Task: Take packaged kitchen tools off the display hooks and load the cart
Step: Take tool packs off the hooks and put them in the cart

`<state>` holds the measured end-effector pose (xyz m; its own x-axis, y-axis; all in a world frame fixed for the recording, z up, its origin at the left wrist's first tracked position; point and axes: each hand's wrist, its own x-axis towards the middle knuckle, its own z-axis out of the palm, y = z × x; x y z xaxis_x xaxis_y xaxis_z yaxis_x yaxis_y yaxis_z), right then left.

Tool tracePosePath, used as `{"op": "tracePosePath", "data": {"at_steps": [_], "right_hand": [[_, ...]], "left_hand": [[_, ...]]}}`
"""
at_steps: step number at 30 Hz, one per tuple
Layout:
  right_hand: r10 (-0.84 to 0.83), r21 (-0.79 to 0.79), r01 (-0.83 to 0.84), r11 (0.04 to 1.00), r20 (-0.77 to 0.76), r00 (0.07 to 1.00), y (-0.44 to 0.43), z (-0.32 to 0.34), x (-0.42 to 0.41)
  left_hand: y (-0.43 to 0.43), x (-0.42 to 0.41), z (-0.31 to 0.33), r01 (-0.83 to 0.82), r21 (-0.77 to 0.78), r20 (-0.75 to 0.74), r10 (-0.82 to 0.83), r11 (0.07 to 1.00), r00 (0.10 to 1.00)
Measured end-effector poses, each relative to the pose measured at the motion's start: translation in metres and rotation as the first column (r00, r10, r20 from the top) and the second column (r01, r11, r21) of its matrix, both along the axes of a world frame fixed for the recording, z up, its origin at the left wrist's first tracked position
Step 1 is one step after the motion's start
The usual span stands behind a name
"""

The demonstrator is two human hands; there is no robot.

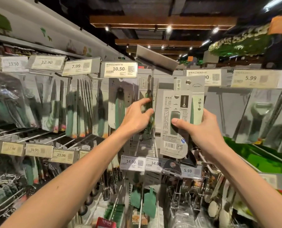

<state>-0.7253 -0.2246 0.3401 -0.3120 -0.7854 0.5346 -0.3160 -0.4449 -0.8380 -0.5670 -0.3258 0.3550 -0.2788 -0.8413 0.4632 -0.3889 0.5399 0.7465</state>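
Observation:
My right hand grips a grey carded kitchen tool package, its printed back toward me, thumb across the lower middle. The package is off its hook and raised in front of the display. My left hand reaches to the hook just left of it and pinches another hanging package with a green-handled tool between thumb and fingers. That package still hangs under a flipped-up metal price-tag holder. No cart is in view.
Rows of hooks carry more packaged knives and peelers to the left and right, under price tags such as 10.50 and 5.99. Lower hooks hold green spatulas. Long metal prongs stick out toward me.

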Motion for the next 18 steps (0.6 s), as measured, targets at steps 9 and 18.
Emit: {"op": "tracePosePath", "data": {"at_steps": [9,18], "right_hand": [[0.111,0.034,-0.116,0.993,0.12,0.987,0.006,-0.012,0.011],[0.172,0.103,-0.204,0.974,0.256,0.951,0.0,-0.02,0.03]], "left_hand": [[0.053,0.008,-0.044,0.334,0.05,-0.283,-0.307,0.941,0.909],[0.059,0.024,-0.06,0.333,0.124,-0.337,-0.276,0.935,0.9]]}}
